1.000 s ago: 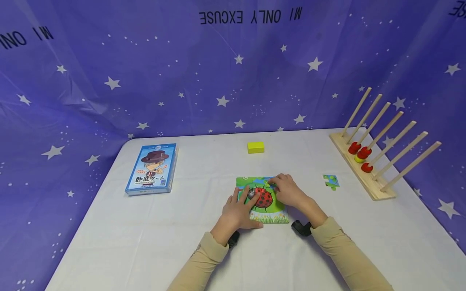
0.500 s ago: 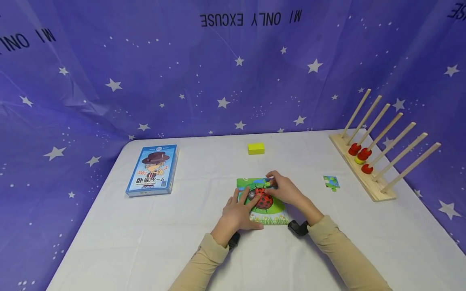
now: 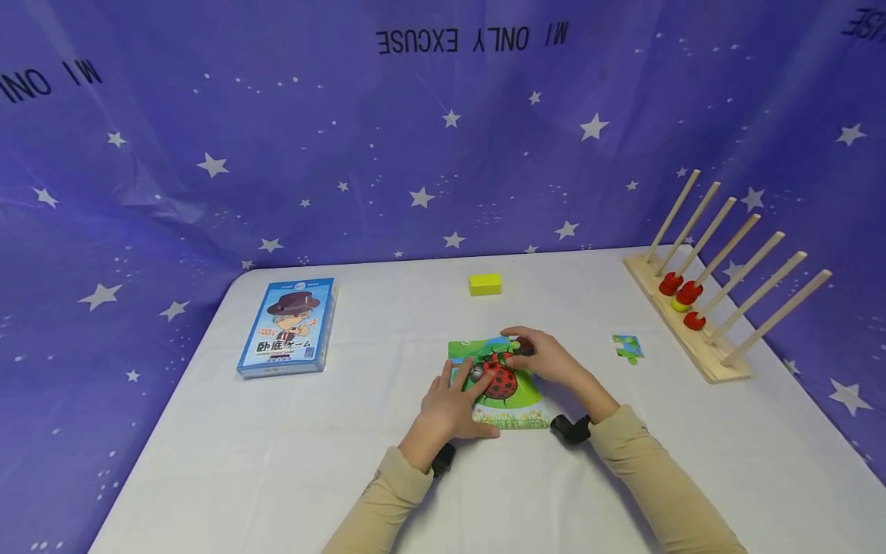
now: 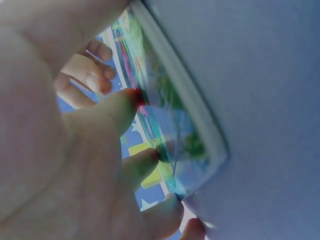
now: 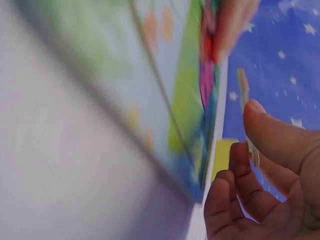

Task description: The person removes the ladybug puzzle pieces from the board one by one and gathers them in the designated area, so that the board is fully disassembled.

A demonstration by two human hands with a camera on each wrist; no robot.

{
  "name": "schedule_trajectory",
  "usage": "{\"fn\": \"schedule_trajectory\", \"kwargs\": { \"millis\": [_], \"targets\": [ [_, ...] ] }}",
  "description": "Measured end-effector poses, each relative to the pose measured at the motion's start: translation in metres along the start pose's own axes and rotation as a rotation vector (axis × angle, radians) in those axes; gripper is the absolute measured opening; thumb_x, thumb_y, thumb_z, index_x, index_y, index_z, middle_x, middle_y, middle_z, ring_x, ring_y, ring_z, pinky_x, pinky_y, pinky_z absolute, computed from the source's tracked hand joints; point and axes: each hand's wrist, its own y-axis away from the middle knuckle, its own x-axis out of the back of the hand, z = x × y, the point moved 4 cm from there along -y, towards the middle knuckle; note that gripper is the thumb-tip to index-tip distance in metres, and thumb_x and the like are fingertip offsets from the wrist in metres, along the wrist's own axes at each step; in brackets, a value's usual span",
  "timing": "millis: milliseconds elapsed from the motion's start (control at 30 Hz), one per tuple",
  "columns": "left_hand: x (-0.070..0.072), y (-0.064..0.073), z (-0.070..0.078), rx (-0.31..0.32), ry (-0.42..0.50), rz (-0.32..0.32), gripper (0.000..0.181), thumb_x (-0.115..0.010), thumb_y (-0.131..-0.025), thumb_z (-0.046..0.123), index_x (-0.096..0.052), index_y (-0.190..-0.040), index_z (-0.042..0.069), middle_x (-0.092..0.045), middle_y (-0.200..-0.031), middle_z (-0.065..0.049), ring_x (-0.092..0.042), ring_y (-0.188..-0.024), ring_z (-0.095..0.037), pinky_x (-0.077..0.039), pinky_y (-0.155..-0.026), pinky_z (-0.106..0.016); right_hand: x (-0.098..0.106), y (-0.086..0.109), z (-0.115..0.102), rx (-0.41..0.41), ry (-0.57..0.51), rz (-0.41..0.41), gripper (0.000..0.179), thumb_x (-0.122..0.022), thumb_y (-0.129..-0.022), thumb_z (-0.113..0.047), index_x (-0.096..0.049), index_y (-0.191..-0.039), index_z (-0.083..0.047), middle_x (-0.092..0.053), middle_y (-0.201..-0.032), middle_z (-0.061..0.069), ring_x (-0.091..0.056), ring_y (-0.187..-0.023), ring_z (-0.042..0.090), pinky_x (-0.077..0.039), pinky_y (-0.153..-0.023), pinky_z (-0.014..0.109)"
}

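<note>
A ladybug jigsaw puzzle lies flat on the white table in front of me. My left hand rests on its left side with fingers spread across the picture. At the upper right corner of the puzzle is my right hand, pinching a puzzle piece between thumb and fingers. The right wrist view shows this thin piece edge-on, raised above the puzzle. Under it, darker red and black printing shows in the head view. A loose puzzle piece, blue and green, lies to the right.
Behind the puzzle sits a yellow block. A blue card game box lies at the left. On the right stands a wooden peg rack with red and yellow beads low on its pegs. A purple starry cloth hangs behind the table.
My right hand has gone from touching the puzzle's upper right to lifting a piece there, and darker red and black printing has come into view. The left hand has stayed in place.
</note>
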Motion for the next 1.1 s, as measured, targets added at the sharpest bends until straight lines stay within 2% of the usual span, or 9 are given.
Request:
{"fn": "schedule_trajectory", "kwargs": {
  "millis": [133,333,433,567,700,933,1100],
  "targets": [
    [-0.001,-0.001,0.000,-0.003,0.008,-0.003,0.088,-0.058,-0.070,0.068,-0.024,-0.144,0.033,-0.008,-0.151,-0.004,-0.006,-0.135,-0.034,-0.019,-0.106,-0.043,0.021,0.008,0.013,-0.021,-0.076,0.051,0.050,-0.065,-0.084,-0.011,-0.048,-0.130,-0.003,-0.056,-0.108,0.014,-0.052,-0.095,0.027,-0.044,-0.075,0.040],
    [-0.002,0.000,0.000,-0.009,0.025,0.003,0.088,-0.060,-0.071,0.066,-0.025,-0.144,0.033,-0.009,-0.151,-0.005,-0.006,-0.135,-0.034,-0.018,-0.106,-0.043,0.052,0.027,0.039,-0.097,-0.254,0.083,0.054,-0.061,-0.086,-0.006,-0.040,-0.134,0.001,-0.050,-0.105,0.019,-0.046,-0.092,0.028,-0.045,-0.072,0.040],
    [-0.002,0.000,-0.001,-0.007,0.022,0.007,0.088,-0.060,-0.070,0.066,-0.025,-0.144,0.032,-0.009,-0.150,-0.005,-0.006,-0.135,-0.034,-0.019,-0.106,-0.043,0.066,0.037,0.054,-0.139,-0.286,0.109,0.054,-0.061,-0.086,-0.004,-0.038,-0.135,0.003,-0.049,-0.101,0.019,-0.046,-0.088,0.025,-0.048,-0.072,0.036],
    [-0.002,0.000,0.000,-0.011,0.019,0.014,0.088,-0.060,-0.070,0.066,-0.026,-0.144,0.032,-0.010,-0.150,-0.005,-0.007,-0.135,-0.034,-0.020,-0.105,-0.043,0.083,0.047,0.070,-0.185,-0.232,0.137,0.054,-0.062,-0.084,-0.001,-0.039,-0.133,0.006,-0.048,-0.093,0.017,-0.045,-0.081,0.022,-0.047,-0.063,0.028],
    [-0.004,0.000,-0.001,-0.011,0.022,0.012,0.088,-0.060,-0.070,0.066,-0.026,-0.144,0.032,-0.010,-0.150,-0.005,-0.007,-0.135,-0.034,-0.020,-0.105,-0.042,0.091,0.054,0.081,-0.218,-0.166,0.136,0.054,-0.065,-0.082,-0.002,-0.041,-0.129,0.008,-0.049,-0.090,0.016,-0.044,-0.078,0.021,-0.042,-0.059,0.026],
    [-0.004,0.000,-0.002,-0.012,0.039,0.009,0.088,-0.060,-0.071,0.066,-0.025,-0.144,0.031,-0.010,-0.150,-0.007,-0.005,-0.135,-0.034,-0.018,-0.106,-0.043,0.096,0.057,0.090,-0.260,-0.047,0.124,0.054,-0.070,-0.078,-0.009,-0.046,-0.125,0.006,-0.050,-0.100,0.021,-0.043,-0.084,0.026,-0.037,-0.067,0.031],
    [-0.003,-0.001,0.000,-0.014,0.025,0.010,0.087,-0.059,-0.073,0.065,-0.025,-0.144,0.030,-0.012,-0.149,-0.010,-0.005,-0.135,-0.033,-0.018,-0.106,-0.042,0.097,0.056,0.090,-0.258,-0.023,0.103,0.055,-0.069,-0.078,-0.005,-0.045,-0.126,0.008,-0.046,-0.110,0.029,-0.043,-0.095,0.035,-0.038,-0.074,0.038]
  ]
}}
